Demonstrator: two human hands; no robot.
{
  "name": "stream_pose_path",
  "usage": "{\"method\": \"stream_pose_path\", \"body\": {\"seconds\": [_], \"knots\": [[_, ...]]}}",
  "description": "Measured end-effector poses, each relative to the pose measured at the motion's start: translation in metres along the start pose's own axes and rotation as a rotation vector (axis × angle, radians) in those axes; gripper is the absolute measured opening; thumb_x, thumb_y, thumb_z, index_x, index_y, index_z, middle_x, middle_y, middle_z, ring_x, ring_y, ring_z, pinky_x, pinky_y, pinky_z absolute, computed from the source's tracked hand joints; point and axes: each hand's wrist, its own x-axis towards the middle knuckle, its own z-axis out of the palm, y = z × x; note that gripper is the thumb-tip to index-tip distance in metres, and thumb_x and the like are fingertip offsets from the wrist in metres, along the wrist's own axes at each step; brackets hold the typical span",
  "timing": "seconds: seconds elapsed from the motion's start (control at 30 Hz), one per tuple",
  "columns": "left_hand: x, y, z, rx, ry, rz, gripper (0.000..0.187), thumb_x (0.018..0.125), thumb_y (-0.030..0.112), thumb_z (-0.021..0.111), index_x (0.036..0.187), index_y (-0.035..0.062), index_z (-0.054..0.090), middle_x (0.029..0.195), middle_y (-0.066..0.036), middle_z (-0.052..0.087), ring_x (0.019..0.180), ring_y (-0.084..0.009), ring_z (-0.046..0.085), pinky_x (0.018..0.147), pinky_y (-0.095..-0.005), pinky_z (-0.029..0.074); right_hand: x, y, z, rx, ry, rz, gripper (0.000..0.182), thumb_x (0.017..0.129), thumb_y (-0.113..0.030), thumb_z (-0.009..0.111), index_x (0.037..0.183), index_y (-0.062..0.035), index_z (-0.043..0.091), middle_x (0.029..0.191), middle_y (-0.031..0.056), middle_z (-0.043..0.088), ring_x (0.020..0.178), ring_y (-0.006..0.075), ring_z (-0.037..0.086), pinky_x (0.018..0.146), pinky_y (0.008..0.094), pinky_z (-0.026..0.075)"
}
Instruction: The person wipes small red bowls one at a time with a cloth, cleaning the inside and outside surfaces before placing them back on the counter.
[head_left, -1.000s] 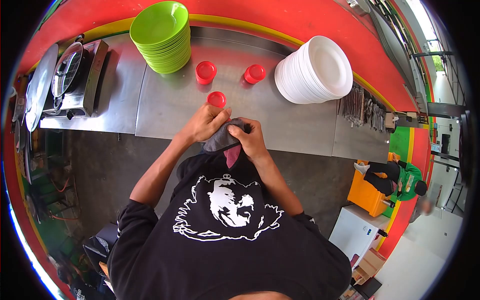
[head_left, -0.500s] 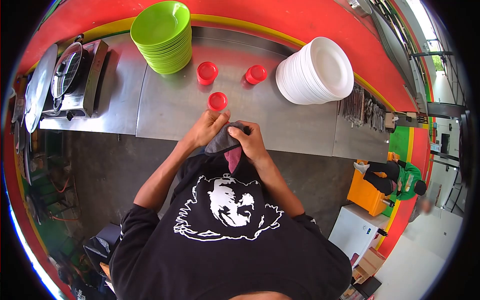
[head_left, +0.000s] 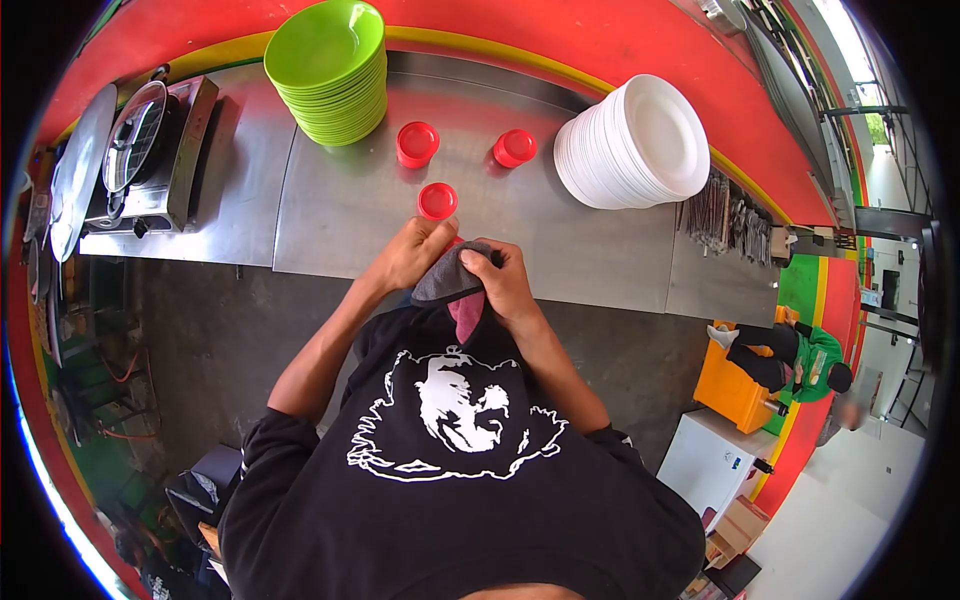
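A grey cloth [head_left: 446, 277] with a pink underside [head_left: 466, 314] hangs bunched between my hands, just over the counter's front edge. My right hand [head_left: 503, 285] is closed on the cloth, thumb on top. My left hand [head_left: 412, 254] is closed beside it, gripping a small red cup [head_left: 457, 241]; only a sliver of its red rim shows, and the cloth and fingers hide the rest. Just beyond my left hand stands a red cup [head_left: 437, 201]. Farther back are two more groups of red cups, one at left [head_left: 417, 146] and one at right [head_left: 515, 148].
On the steel counter [head_left: 340, 215] stand a tall stack of green bowls [head_left: 335, 95] and a stack of white plates [head_left: 630, 150]. Cutlery [head_left: 728, 222] lies at the right. A stove with a lidded pan [head_left: 138, 140] is at left. A person in green [head_left: 815, 360] sits at far right.
Both hands stay almost in place with the cloth between them. The cloth's grey fold has shifted slightly, and the view has moved a little.
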Motion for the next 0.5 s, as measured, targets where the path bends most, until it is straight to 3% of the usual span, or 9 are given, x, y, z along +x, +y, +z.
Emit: {"method": "stream_pose_path", "body": {"seconds": [0.07, 0.17, 0.27, 0.37, 0.5], "knots": [[0.002, 0.001, -0.003, 0.2, -0.044, 0.147, 0.056, 0.105, 0.043, 0.044, 0.07, 0.0014, 0.059, 0.059, 0.005, 0.048, 0.058, -0.005, 0.043, 0.051, -0.0285, 0.035, 0.002, 0.002, -0.003, 0.016, -0.011, 0.058, 0.021, 0.091, -0.019, 0.068, 0.085, 0.0011, 0.069, 0.075, -0.0038, 0.062, 0.068, 0.0034, 0.054, 0.062, 0.0224, 0.043], [0.004, -0.003, 0.017, -0.006, 0.203, 0.024, 0.059, 0.103, 0.049, 0.046, 0.068, 0.0023, 0.057, 0.062, 0.006, 0.048, 0.057, -0.0056, 0.041, 0.051, -0.0279, 0.033, 0.004, -0.002, 0.001, -0.029, 0.08, -0.107, 0.02, 0.09, -0.018, 0.069, 0.084, 0.0007, 0.067, 0.073, -0.004, 0.06, 0.066, 0.0032, 0.051, 0.06, 0.0223, 0.041], [0.003, 0.016, 0.029, -0.193, 0.315, -0.12, 0.058, 0.105, 0.043, 0.044, 0.071, -0.0021, 0.052, 0.062, 0.002, 0.043, 0.062, -0.0093, 0.037, 0.055, -0.032, 0.035, 0.003, -0.008, -0.003, -0.327, 0.102, -0.279, 0.019, 0.088, -0.018, 0.071, 0.083, 0.0006, 0.066, 0.072, -0.0037, 0.058, 0.065, 0.0033, 0.049, 0.059, 0.0229, 0.04], [0.004, 0.009, 0.035, -0.301, 0.326, -0.156, 0.053, 0.104, 0.04, 0.047, 0.071, -0.0013, 0.05, 0.062, 0.003, 0.041, 0.062, -0.008, 0.036, 0.056, -0.0302, 0.034, 0.002, -0.008, -0.001, -0.427, 0.095, -0.422, 0.019, 0.086, -0.017, 0.072, 0.084, 0.0004, 0.064, 0.069, -0.0036, 0.056, 0.064, 0.0032, 0.047, 0.058, 0.0228, 0.039], [0.004, 0.0, 0.031, -0.029, 0.256, 0.08, 0.049, 0.102, 0.035, 0.047, 0.07, -0.0014, 0.051, 0.057, -0.005, 0.043, 0.055, -0.0132, 0.039, 0.054, -0.0343, 0.035, -0.008, -0.013, -0.001, -0.316, 0.041, -0.189, 0.021, 0.086, -0.019, 0.071, 0.083, 0.0013, 0.066, 0.067, -0.0041, 0.056, 0.062, 0.0035, 0.047, 0.056, 0.0231, 0.038]]}}
